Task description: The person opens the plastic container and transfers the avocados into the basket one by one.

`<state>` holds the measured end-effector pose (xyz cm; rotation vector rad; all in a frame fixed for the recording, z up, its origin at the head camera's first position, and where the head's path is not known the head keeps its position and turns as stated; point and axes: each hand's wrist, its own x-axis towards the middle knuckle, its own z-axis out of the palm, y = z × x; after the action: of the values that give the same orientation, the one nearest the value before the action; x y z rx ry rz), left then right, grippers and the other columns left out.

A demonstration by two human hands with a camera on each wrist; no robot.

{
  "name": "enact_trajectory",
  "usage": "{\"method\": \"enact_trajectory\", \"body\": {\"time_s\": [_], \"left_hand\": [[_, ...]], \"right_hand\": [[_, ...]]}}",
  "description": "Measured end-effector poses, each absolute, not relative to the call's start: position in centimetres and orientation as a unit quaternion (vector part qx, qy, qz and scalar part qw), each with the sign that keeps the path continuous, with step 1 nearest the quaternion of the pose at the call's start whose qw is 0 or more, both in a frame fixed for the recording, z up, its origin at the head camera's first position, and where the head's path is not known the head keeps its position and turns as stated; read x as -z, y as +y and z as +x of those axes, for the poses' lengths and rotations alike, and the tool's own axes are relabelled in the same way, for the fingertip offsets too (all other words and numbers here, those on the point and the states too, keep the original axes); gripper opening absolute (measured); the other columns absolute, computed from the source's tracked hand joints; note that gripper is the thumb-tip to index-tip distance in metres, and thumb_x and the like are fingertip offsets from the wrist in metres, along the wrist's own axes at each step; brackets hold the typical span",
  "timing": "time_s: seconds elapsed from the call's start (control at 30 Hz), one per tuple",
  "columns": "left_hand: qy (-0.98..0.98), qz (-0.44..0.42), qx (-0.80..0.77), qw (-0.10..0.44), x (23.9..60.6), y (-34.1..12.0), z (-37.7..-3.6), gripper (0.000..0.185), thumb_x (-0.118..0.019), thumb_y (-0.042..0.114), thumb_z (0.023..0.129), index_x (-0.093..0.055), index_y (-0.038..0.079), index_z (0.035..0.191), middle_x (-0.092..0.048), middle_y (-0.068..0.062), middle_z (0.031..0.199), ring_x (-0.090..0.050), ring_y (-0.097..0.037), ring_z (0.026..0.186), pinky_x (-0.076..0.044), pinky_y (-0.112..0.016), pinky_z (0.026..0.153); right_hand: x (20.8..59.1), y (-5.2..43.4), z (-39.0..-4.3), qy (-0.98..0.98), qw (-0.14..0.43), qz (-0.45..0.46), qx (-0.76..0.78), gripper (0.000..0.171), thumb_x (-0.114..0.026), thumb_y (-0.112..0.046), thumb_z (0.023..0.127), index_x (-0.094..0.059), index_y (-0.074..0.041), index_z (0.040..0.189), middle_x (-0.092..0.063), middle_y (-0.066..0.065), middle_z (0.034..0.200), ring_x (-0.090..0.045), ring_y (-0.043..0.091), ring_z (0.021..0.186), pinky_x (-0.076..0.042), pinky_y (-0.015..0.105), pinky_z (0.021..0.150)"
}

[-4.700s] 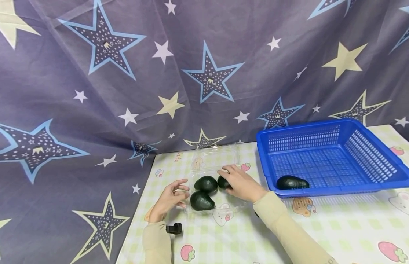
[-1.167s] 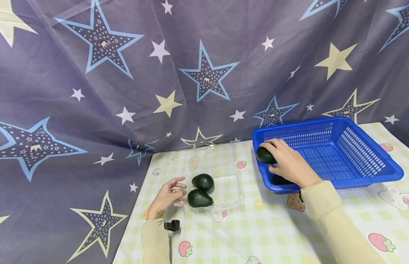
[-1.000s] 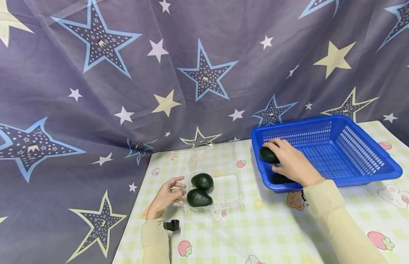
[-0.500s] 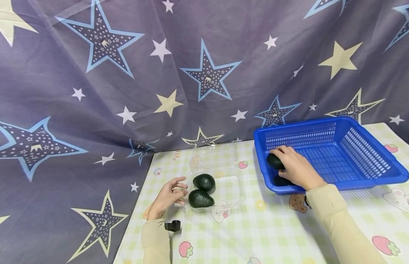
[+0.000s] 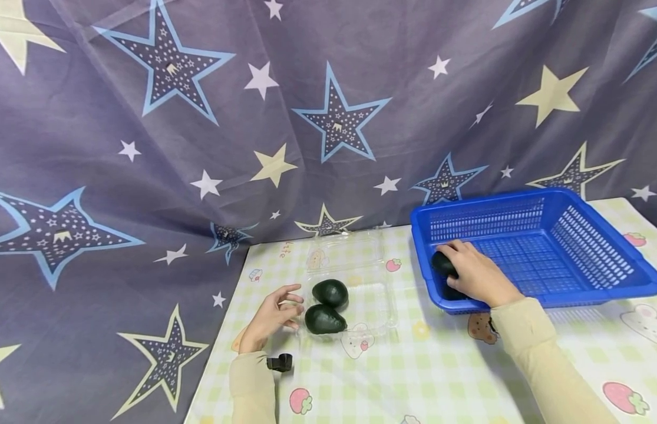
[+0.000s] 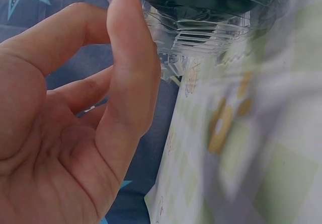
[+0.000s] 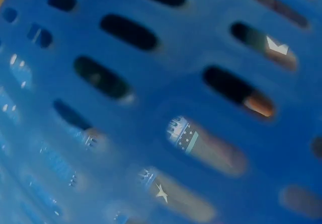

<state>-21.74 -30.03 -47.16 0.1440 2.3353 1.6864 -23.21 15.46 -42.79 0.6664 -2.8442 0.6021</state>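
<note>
Hiding most of an avocado, right hand fingers clamped, left hand fingers apart.

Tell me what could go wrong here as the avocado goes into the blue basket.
The right hand lowers a dark green avocado right beside another avocado in the blue slotted plastic basket; they could knock and bruise. The left hand only touches the clear plastic clamshell tray, so the light tray with two dark avocados might slide.

Left hand rests low, fingers loosely curled and spread; right hand reaches forward, fingers apparently gripping.
</note>
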Motion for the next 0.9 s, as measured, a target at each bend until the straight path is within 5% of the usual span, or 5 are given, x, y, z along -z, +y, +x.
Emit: {"method": "enact_trajectory", "body": {"time_s": [0.4, 0.9], "left_hand": [[0.800, 0.048, -0.585, 0.125, 46.9, -29.7, -21.8, 0.063, -0.065, 0.000, 0.091, -0.039, -0.002, 0.148, -0.052, -0.030, 0.123, -0.063, -0.029, 0.089, -0.063, -0.031, 0.060], [0.801, 0.047, -0.582, 0.128, 47.3, -29.9, -21.9, 0.061, -0.065, 0.003, 0.092, -0.040, 0.001, 0.148, -0.051, -0.030, 0.125, -0.064, -0.032, 0.091, -0.064, -0.034, 0.063]], "right_hand": [[42.7, 15.4, -23.0, -0.961, 0.018, 0.197, -0.195, 0.040, -0.067, -0.010, 0.090, -0.062, 0.006, 0.126, -0.053, 0.029, 0.132, -0.048, 0.047, 0.121, -0.048, 0.066, 0.094], [41.9, 13.5, -22.7, -0.947, 0.082, 0.221, -0.216, 0.038, -0.062, -0.003, 0.089, -0.061, 0.010, 0.125, -0.055, 0.027, 0.127, -0.051, 0.044, 0.119, -0.049, 0.060, 0.097]]}}
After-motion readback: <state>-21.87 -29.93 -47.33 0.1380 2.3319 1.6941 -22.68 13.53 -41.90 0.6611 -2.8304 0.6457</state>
